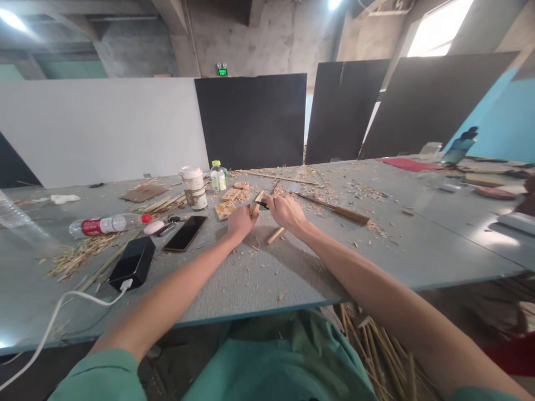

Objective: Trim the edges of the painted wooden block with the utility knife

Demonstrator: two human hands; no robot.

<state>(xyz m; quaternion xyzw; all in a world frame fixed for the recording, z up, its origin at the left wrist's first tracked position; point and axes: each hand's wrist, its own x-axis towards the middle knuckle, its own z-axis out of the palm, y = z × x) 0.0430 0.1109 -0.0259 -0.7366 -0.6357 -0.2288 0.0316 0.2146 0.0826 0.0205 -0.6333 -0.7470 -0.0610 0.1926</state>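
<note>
Near the middle of the grey table, my left hand is closed around a small piece of light wood, whose tip points up and away. My right hand is closed on a dark knife with a bit of yellow on it, its end meeting the wood at my left fingers. A short wooden stick lies on the table just below my hands. Beyond my right hand rests a long tool with a wooden handle. Wood shavings are scattered around both hands.
A phone, black power bank with a white cable, and lying red-labelled bottle are at left. A paper cup and green-capped bottle stand behind. The table's front edge is close to my body.
</note>
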